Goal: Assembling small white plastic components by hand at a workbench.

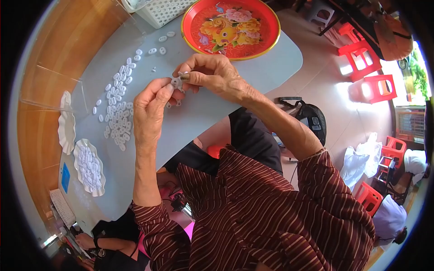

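Above the grey table (pixel 203 115), both hands meet at a small white plastic piece (pixel 176 83) with stubby projections. My left hand (pixel 151 105) pinches it between thumb and fingers. From the other side, the thumb and fingers of my right hand (pixel 212 77) close at the same piece, where a tiny pale part (pixel 182 73) shows at the fingertips. Another white piece (pixel 174 104) lies partly hidden below my hands. Left of them, many white oval pieces (pixel 120 119) with dark marks or holes lie scattered and heaped. Two tiny white bits (pixel 153 69) rest beyond my hands.
A round red floral tray (pixel 186 38) and a white basket (pixel 163 12) stand at the far side. At left are a scalloped white dish (pixel 100 190) of small white parts and another scalloped dish (pixel 67 126). A co-worker's arm (pixel 115 245) shows lower left; red stools (pixel 361 58) stand right.
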Demonstrator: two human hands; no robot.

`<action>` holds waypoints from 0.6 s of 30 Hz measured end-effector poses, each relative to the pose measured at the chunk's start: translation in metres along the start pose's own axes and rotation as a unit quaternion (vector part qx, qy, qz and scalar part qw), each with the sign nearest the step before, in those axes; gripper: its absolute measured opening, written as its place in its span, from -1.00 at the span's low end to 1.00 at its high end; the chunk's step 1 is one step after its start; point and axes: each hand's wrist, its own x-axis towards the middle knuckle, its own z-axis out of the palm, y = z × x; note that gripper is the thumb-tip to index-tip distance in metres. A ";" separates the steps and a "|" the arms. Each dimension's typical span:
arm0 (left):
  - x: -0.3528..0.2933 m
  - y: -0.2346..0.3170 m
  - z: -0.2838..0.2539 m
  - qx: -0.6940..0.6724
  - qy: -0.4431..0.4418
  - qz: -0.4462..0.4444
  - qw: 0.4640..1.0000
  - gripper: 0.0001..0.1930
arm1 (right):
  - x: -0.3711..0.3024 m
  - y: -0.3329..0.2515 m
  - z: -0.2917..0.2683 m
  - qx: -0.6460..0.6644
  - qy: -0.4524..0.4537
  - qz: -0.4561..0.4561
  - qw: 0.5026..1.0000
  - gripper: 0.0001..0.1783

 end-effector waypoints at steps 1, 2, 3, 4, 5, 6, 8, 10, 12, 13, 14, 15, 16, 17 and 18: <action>0.001 -0.001 -0.001 -0.001 0.006 -0.001 1.000 -0.76 | 0.000 0.000 0.000 -0.003 0.010 -0.004 1.000 -0.85; 0.002 -0.002 -0.001 -0.001 0.012 -0.002 1.000 -0.75 | 0.000 0.000 0.000 -0.006 0.019 -0.008 1.000 -0.85; 0.001 -0.002 0.001 -0.003 0.014 -0.004 1.000 -0.75 | -0.001 -0.001 0.000 -0.007 0.018 -0.006 1.000 -0.85; 0.000 0.000 0.003 0.015 0.028 -0.002 0.999 -0.78 | -0.003 -0.004 0.000 -0.013 0.021 -0.002 1.000 -0.86; -0.001 0.002 0.006 0.034 0.041 0.000 0.999 -0.81 | -0.005 -0.005 -0.001 -0.020 0.025 0.002 0.999 -0.87; -0.001 0.004 0.008 0.034 0.040 0.000 0.999 -0.81 | -0.005 -0.005 -0.001 -0.020 0.026 0.002 0.999 -0.87; -0.001 0.008 0.014 0.156 0.067 0.039 0.985 -0.87 | -0.005 -0.002 -0.002 -0.012 0.037 -0.040 0.998 -0.85; -0.003 0.010 0.020 0.189 0.069 0.056 0.978 -0.88 | -0.004 -0.002 -0.001 -0.013 0.023 -0.036 0.999 -0.85; -0.002 0.009 0.021 0.221 0.070 0.074 0.970 -0.90 | -0.003 -0.001 -0.001 -0.016 0.011 -0.033 0.999 -0.84; -0.001 0.007 0.021 0.217 0.073 0.088 0.969 -0.89 | -0.004 0.000 -0.002 -0.007 0.003 -0.046 0.999 -0.85; 0.000 0.005 0.021 0.213 0.076 0.102 0.969 -0.88 | -0.004 0.000 -0.002 0.002 -0.006 -0.060 0.998 -0.85; -0.001 0.004 0.019 0.214 0.077 0.101 0.969 -0.88 | -0.004 0.000 -0.001 0.003 -0.007 -0.060 0.998 -0.85; -0.002 0.002 0.016 0.176 0.081 0.116 0.974 -0.87 | -0.004 -0.001 0.000 -0.013 -0.008 -0.052 0.999 -0.85; -0.003 0.001 0.013 0.137 0.084 0.131 0.978 -0.86 | -0.003 -0.002 0.002 -0.028 -0.010 -0.044 0.999 -0.85; -0.003 0.000 0.013 0.137 0.083 0.132 0.978 -0.86 | -0.004 -0.002 0.001 -0.029 -0.009 -0.045 0.999 -0.85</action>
